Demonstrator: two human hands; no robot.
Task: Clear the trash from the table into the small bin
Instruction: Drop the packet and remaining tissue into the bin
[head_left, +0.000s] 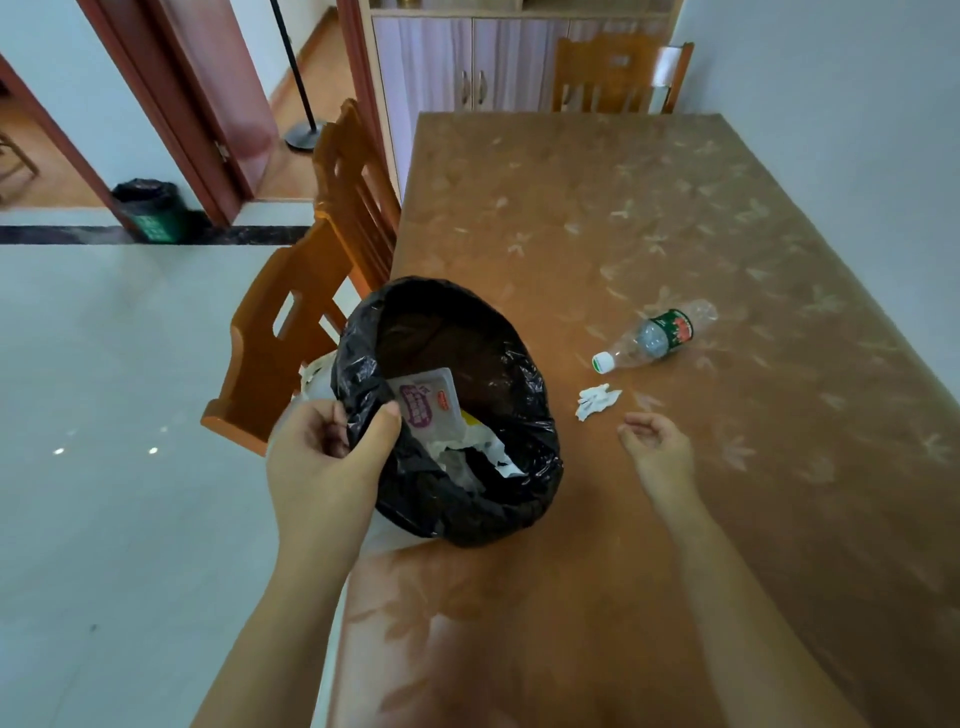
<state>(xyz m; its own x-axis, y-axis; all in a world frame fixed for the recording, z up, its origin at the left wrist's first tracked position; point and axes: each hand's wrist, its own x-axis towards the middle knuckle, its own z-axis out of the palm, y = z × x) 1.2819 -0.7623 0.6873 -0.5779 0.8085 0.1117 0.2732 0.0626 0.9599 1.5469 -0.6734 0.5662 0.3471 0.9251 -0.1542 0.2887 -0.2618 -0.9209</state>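
The small bin (524, 467), lined with a black bag, is tilted at the table's left edge. My left hand (327, 457) grips its near-left rim. Inside lie a purple-labelled plastic packet (426, 405) and crumpled white wrappers (467, 457). My right hand (657, 449) hovers over the table with loosely curled fingers, holding nothing. A crumpled white tissue (597, 401) lies just beyond it, to its left. An empty clear plastic bottle (654, 335) with a green and red label and a white cap lies on its side farther out.
The brown patterned table (649, 519) stretches away, with a wall along its right side. Two wooden chairs (322, 291) stand at its left edge and another (618, 73) at the far end. A larger black-lined bin (150, 208) stands on the floor by the doorway.
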